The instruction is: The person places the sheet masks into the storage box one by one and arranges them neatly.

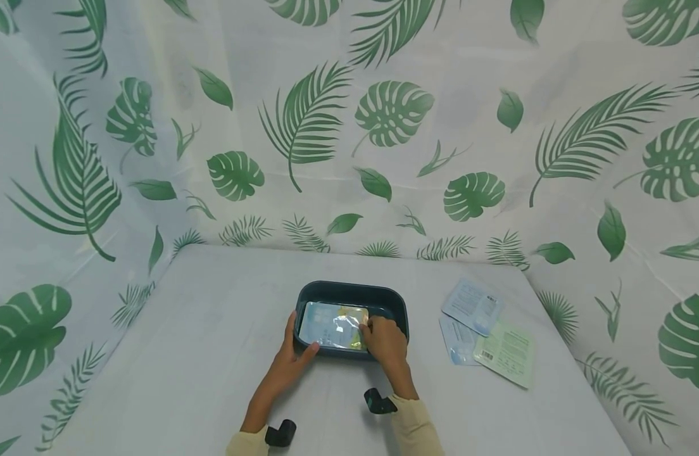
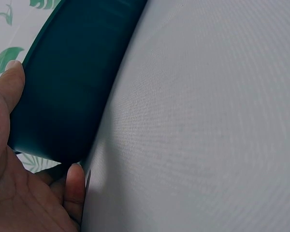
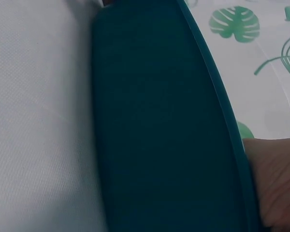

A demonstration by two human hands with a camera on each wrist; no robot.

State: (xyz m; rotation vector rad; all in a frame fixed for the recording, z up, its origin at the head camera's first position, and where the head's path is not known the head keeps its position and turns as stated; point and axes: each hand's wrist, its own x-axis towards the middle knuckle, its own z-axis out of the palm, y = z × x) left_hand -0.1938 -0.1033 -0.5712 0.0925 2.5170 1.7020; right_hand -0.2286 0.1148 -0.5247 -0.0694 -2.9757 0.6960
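Observation:
A dark teal rectangular bin stands on the table, its front wall filling much of the left wrist view. Inside lies a shiny blue-and-yellow packet, which looks like a sheet mask sachet. My left hand grips the bin's left front corner, thumb at the rim and fingers around the side. Over the bin's right part, my right hand pinches the packet's right edge with curled fingers. In the right wrist view the bin's wall hides those fingertips; only part of the right hand shows past the rim.
To the right of the bin, three flat packets overlap on the white table: a pale blue one, another blue one partly under it, and a green one. A leaf-patterned sheet encloses the back and sides.

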